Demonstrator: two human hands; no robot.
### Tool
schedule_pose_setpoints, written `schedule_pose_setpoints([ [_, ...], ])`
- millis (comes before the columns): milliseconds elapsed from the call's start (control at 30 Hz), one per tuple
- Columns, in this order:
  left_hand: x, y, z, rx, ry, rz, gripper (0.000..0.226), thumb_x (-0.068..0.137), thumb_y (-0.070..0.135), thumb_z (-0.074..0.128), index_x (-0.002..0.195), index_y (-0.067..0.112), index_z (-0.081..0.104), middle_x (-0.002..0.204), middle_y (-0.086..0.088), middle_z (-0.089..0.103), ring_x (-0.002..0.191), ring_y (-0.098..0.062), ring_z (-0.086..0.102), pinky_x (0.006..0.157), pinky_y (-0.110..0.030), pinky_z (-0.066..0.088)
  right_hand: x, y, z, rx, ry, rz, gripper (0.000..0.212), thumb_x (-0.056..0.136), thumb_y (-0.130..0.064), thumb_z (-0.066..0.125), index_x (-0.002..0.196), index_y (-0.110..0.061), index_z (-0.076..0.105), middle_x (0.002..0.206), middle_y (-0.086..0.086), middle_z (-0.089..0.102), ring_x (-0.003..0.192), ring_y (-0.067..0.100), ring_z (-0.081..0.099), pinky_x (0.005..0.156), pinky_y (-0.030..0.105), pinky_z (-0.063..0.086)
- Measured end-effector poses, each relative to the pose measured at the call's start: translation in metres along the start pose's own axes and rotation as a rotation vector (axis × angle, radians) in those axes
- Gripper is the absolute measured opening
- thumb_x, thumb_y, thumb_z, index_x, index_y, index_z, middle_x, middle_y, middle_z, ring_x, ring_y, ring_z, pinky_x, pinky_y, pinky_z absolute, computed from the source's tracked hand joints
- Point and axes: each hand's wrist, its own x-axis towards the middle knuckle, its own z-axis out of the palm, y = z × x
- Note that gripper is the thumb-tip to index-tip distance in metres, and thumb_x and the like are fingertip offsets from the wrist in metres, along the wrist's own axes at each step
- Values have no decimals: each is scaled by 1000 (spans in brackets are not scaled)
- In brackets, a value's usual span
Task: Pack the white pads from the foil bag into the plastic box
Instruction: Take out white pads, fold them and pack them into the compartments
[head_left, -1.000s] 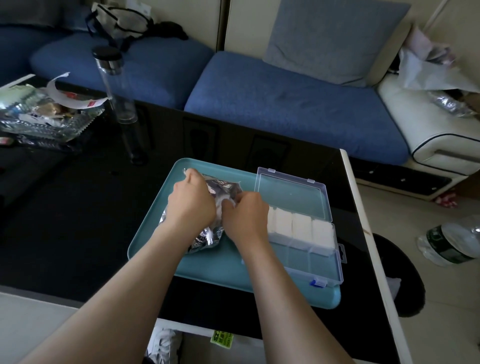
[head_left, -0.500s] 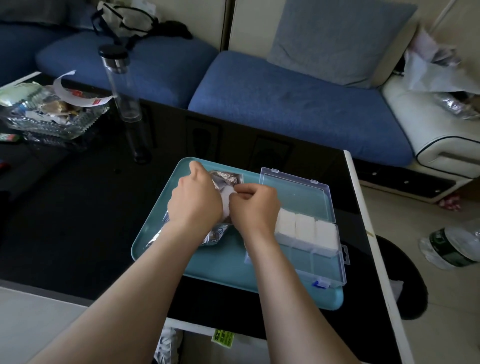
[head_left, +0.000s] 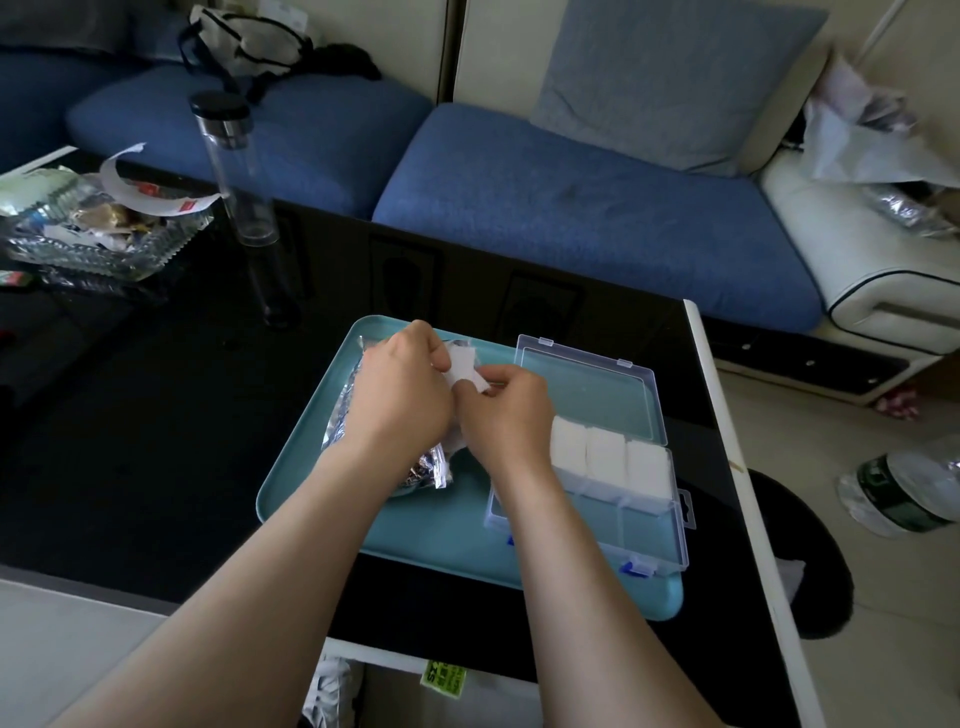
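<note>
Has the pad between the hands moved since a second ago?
Yes. The pad has risen out of the bag, toward the tray's far rim.

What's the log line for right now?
left hand, right hand: pinch white square pad | crinkled silver foil bag: underneath, on teal tray | clear plastic box: open, part-filled

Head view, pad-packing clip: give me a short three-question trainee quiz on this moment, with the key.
1. True or false: the plastic box has its lid open.
2. The loose white pad is: A) lying in the box; B) pinched between the left hand and the right hand; C) touched by neither hand.
3. Fill in: the foil bag and the box both rest on a teal ____.
Key: 1 true; 2 B; 3 tray.
</note>
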Motion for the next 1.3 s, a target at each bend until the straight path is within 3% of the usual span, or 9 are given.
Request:
schedule_pose_setpoints([
  [67, -1, 2, -2, -38, -8, -16, 20, 87, -3, 51, 92, 13, 61, 95, -8, 68, 67, -22, 54, 59, -33, 43, 1, 5, 3, -14, -56, 15, 15, 92, -13, 71, 88, -26, 65, 89, 1, 71, 84, 18, 69, 75, 34, 59],
  [133, -2, 1, -2, -49, -9, -19, 20, 87, -1, 53, 93, 15, 63, 103, -6, 69, 79, -28, 60, 66, -40, 53, 2, 8, 7, -25, -54, 22, 19, 92, -12, 68, 108, -22, 64, 106, 4, 71, 95, 20, 69, 84, 37, 61],
  [233, -2, -2, -3, -17, -57, -2, 22, 85, 9, 66, 104, 19, 59, 109, -3, 64, 96, -26, 57, 71, -37, 44, 7, 9, 8, 90, 24, 36, 24, 95, -6, 60, 113, -21, 57, 102, -7, 63, 91, 12, 64, 75, 29, 56],
  [333, -6, -1, -3, 36, -179, 25, 53, 79, 24, 80, 121, 22, 49, 118, -3, 51, 102, -23, 45, 77, -32, 33, 10, 5, 9, 279, 21, 162, 30, 92, 0, 52, 115, -20, 52, 104, 4, 67, 93, 21, 69, 76, 39, 61],
  [467, -8, 0, -4, 69, -194, 27, 68, 74, 37, 87, 127, 23, 47, 122, -4, 48, 102, -25, 45, 82, -33, 35, 12, 4, 8, 396, 11, 236, 41, 85, 7, 45, 117, -18, 50, 106, 9, 65, 97, 27, 68, 82, 44, 60],
  [733, -8, 2, -5, 187, -170, 3, 74, 60, 51, 95, 120, 30, 57, 122, -3, 47, 109, -28, 53, 90, -42, 50, 16, 1, -5, 546, 112, 207, 43, 87, 10, 47, 113, -23, 51, 110, 9, 67, 91, 22, 71, 66, 31, 59],
  [900, -12, 7, -3, 325, -142, 58, 54, 77, 39, 81, 126, 31, 61, 133, -5, 46, 124, -36, 45, 98, -44, 40, 18, 1, -18, 555, 102, 191, 41, 89, 10, 51, 106, -27, 52, 108, 5, 67, 87, 16, 69, 59, 23, 56],
  [1167, -12, 21, 14, 188, -148, 110, 38, 84, 30, 49, 109, 27, 78, 156, -10, 51, 147, -34, 39, 116, -52, 35, 24, 3, -51, 563, 175, 71, 42, 91, 0, 61, 121, -28, 55, 120, 0, 67, 103, 18, 71, 85, 41, 65],
  [1300, -21, 43, 17, -15, -28, 195, 28, 99, 8, 52, 92, 4, 79, 116, -20, 74, 131, -31, 56, 104, -24, 32, 22, 5, -75, 565, 124, 66, 47, 88, 0, 62, 128, -23, 61, 113, 3, 74, 98, 21, 76, 86, 49, 65],
])
